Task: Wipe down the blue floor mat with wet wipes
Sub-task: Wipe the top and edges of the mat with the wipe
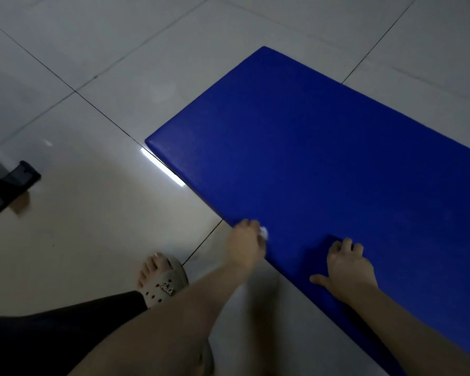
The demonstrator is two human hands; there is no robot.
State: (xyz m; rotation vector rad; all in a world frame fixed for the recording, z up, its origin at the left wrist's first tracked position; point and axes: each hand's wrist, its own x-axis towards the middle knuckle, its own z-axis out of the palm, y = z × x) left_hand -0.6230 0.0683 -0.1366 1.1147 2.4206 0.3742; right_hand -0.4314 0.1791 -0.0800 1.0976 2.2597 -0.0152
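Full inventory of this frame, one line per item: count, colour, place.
floor mat: 1, blue, flat on the floor, runs from centre off the right edge
wet wipe: 1, white, bunched, at the mat's near edge
floor tiles: many, pale grey with dark joints, around the mat
black fitting: 1, black, on the floor at far left; what it belongs to is cut off
sandal: 1, grey, perforated, on a foot left of the mat
trouser leg: 1, black, bottom left
left hand: 1, holds the wipe at the mat's edge, blurred
right hand: 1, rests on the mat, holds nothing
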